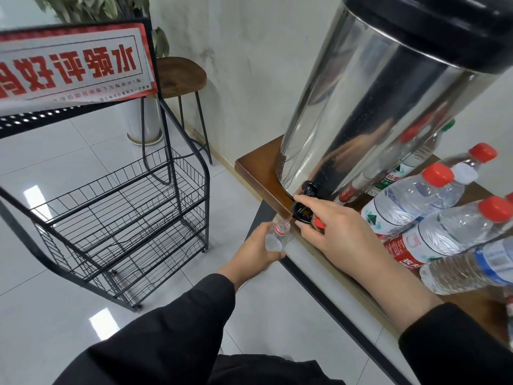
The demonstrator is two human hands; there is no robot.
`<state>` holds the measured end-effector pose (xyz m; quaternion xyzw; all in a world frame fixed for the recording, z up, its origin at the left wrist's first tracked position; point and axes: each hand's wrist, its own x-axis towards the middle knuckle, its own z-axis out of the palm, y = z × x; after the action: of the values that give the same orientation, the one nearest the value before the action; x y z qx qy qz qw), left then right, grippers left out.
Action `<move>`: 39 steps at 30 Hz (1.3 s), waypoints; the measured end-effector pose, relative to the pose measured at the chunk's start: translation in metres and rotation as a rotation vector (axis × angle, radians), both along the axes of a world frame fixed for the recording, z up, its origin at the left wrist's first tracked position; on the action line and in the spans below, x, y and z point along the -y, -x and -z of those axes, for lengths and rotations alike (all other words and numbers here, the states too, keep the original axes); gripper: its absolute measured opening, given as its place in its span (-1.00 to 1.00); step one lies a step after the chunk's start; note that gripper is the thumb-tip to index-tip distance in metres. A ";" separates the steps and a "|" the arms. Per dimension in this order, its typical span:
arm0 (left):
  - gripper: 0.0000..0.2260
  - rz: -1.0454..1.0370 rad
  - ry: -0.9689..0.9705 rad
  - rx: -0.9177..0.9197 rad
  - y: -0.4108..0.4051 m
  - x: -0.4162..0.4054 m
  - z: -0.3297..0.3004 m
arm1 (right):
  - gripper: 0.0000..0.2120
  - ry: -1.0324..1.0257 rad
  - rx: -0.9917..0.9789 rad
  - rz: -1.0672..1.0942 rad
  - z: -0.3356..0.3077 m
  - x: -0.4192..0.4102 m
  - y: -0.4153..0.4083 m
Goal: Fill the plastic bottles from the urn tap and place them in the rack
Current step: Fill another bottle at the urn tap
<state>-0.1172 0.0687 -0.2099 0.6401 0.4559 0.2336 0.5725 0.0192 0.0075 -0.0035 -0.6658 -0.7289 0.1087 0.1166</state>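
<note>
The left hand (256,252) is curled around a small clear bottle (276,237) and holds it upright, just below the edge of the table (258,173), with its open neck right under the tap (302,208). The bottle has no cap, only a red ring at the neck. The right hand (337,232) lies on the tap: its fingers are bent over the black spout and lever, and a red cap (319,224) shows between the fingers. The left arm, in a black sleeve, reaches forward from below; the right forearm comes in from the lower right and crosses above the table edge. The tap sits at the bottom of a steel urn (361,101) with a black lid, which stands on the brown table. To the right of the urn lie several capped bottles (410,201), most with red caps; their labels are red or green and white, with print too small to read. The rack (125,212), black wire with baskets, stands on the tiled floor to the left, well apart from the table. On its top hangs a sign (75,62) with large red Chinese characters, seen mirrored, among them "好评" and "水".
</note>
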 end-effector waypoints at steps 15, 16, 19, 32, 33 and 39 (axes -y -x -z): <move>-0.38 -0.005 -0.034 -0.016 -0.001 -0.002 -0.002 | -0.49 -0.037 -0.018 -0.016 0.001 0.002 -0.001; -0.38 -0.004 -0.032 -0.018 -0.001 -0.002 -0.002 | -0.49 -0.037 -0.020 -0.015 0.001 0.002 -0.001; -0.37 0.000 -0.027 -0.019 -0.001 -0.003 -0.003 | -0.48 -0.028 -0.019 -0.011 0.000 0.002 -0.001; -0.37 0.017 -0.055 -0.029 0.001 -0.003 -0.005 | -0.47 -0.020 0.007 -0.018 -0.001 0.002 -0.001; -0.37 0.015 -0.052 -0.030 0.001 -0.003 -0.004 | -0.47 -0.020 0.008 -0.018 -0.001 0.002 -0.001; -0.36 0.028 -0.065 -0.046 0.001 -0.004 -0.005 | -0.47 -0.017 0.009 -0.024 0.000 0.001 -0.001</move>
<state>-0.1183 0.0728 -0.2052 0.6700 0.4522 0.2254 0.5439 0.0206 0.0063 -0.0032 -0.6565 -0.7383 0.1008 0.1174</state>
